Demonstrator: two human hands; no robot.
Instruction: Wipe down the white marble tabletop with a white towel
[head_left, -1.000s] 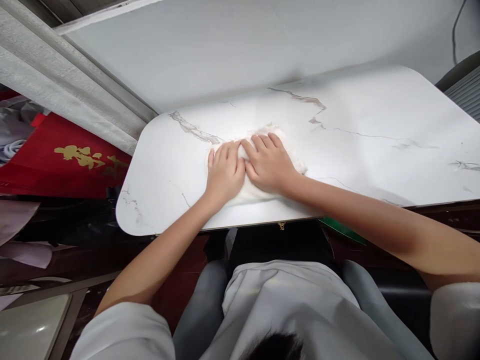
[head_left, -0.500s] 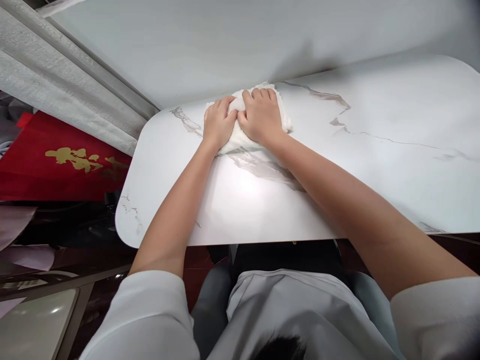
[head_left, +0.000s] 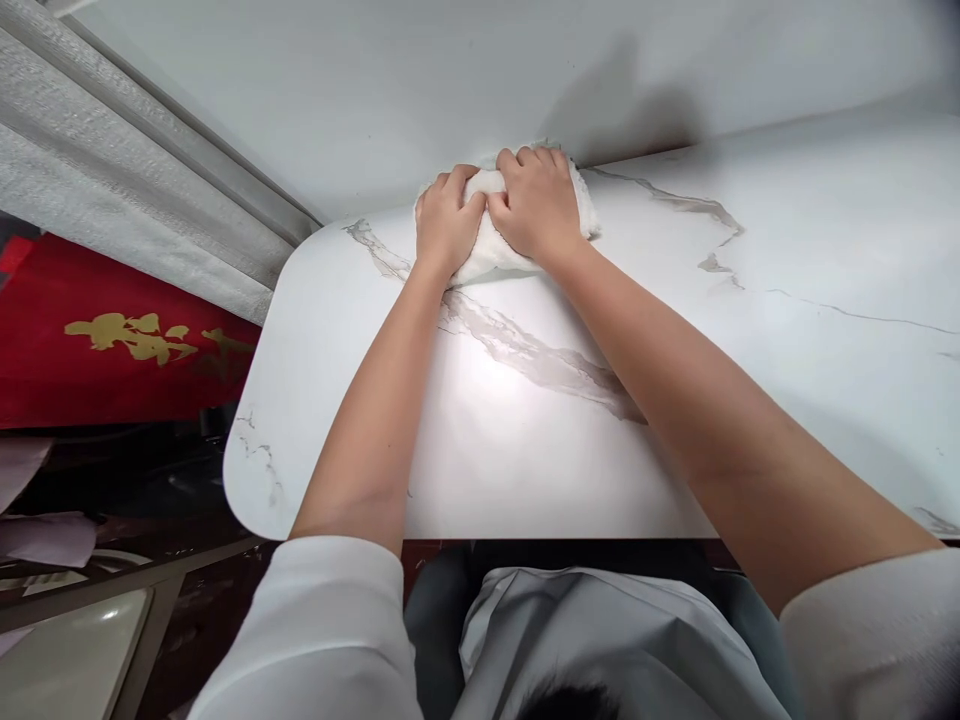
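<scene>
A white cloth (head_left: 491,250) lies bunched on the marble-patterned white table (head_left: 480,470), by its far edge against the wall. My left hand (head_left: 450,222) grips the cloth's left part, fingers curled over it. Beside it my right hand (head_left: 538,200) presses on the right part with bent fingers, and the two thumbs almost meet. The cloth's fringed edge shows past my right hand. What lies under the cloth is hidden.
A pale wall (head_left: 337,90) runs along the table's far edge. To the left hang a grey curtain (head_left: 150,180) and a red cloth with gold characters (head_left: 45,340). A pale panel (head_left: 75,650) stands low at the left.
Both hands have pushed the cloth a little farther away, up to the wall, and slightly to the right. The camera view has shifted too. Both hands keep their grip.
</scene>
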